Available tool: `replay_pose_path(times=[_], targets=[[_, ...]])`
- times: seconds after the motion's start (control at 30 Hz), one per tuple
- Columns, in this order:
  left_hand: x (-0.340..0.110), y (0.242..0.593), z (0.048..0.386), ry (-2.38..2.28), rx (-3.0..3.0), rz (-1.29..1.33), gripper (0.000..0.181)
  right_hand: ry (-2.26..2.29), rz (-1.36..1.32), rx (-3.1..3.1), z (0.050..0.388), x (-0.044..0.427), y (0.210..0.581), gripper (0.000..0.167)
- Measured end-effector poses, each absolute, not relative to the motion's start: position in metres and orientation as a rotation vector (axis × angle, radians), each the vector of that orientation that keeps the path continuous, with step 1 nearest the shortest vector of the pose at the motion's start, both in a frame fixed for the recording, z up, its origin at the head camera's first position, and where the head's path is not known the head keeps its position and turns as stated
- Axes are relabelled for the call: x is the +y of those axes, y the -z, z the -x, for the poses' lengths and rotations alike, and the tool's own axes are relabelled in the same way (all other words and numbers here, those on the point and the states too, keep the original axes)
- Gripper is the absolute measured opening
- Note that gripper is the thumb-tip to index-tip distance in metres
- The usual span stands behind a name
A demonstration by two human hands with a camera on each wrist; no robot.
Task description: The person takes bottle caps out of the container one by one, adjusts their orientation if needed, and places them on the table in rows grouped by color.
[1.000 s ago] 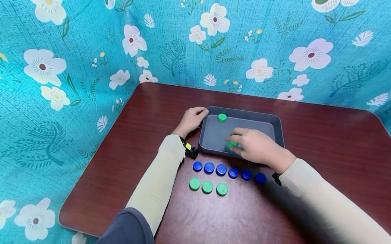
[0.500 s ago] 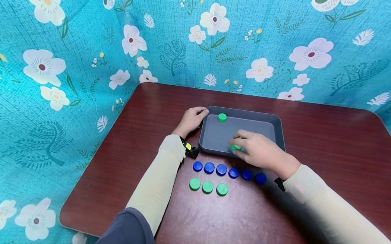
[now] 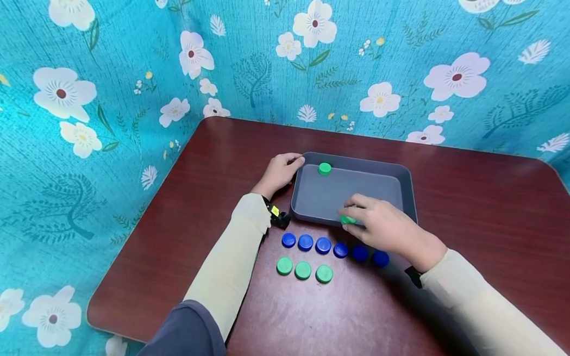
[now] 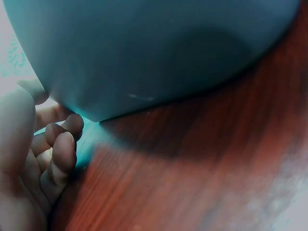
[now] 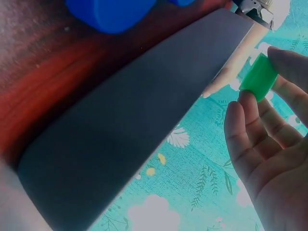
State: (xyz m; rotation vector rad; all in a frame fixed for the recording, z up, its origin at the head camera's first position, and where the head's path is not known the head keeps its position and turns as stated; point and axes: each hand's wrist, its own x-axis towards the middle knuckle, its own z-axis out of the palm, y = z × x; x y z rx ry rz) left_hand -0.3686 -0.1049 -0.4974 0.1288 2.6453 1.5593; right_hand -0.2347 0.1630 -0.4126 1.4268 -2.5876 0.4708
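In the head view my right hand [image 3: 387,225] pinches a green bottle cap [image 3: 347,219] over the near side of a grey tray [image 3: 308,198]. The right wrist view has this green cap [image 5: 259,78] between thumb and fingertips, above the tray's rim. My left hand [image 3: 279,173] grips the tray's far left corner; its thumb reaches the rim and the fingers bend outside the wall in the left wrist view. Another green cap [image 3: 325,169] lies inside the tray by the back wall.
A row of several blue caps [image 3: 305,242] lies on the dark red table [image 3: 205,195] in front of the tray. Three green caps [image 3: 303,270] form a second row nearer to me. A blue flowered cloth [image 3: 253,51] hangs behind the table.
My right hand has moved right and toward me with the green cap, from the tray's middle to its near rim. My left hand stays at the corner.
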Motion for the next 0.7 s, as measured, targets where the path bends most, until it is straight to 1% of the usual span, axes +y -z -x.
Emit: replay_pose_path(times=[0.7], targets=[[-0.105,0.497,0.371,-1.538,2.636,-0.107,0.043,-0.455,-1.425,-2.569,0.212,0.173,0.421,0.029]])
